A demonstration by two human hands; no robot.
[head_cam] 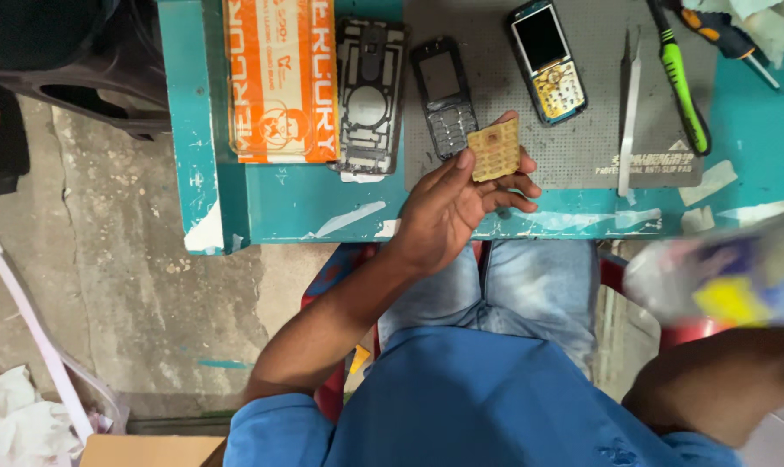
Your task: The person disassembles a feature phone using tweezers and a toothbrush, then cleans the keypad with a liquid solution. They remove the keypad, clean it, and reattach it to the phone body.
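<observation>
Keypad sheet (494, 150), thin, gold, looks light and bendy; left hand (461, 203) pinches its lower edge over the table (305, 207) rim, safest by the edges. Right hand is blurred, so I cannot tell.

Here's the keypad sheet (494, 150), a small golden-tan rectangle with rows of tiny cells, pinched upright and slightly tilted in the left hand (453, 207), thumb on its near-left edge, fingers behind. It hovers over the near edge of the grey perforated mat (582, 147), just beside the black phone front cover (444, 95) lying flat on that mat.
</observation>
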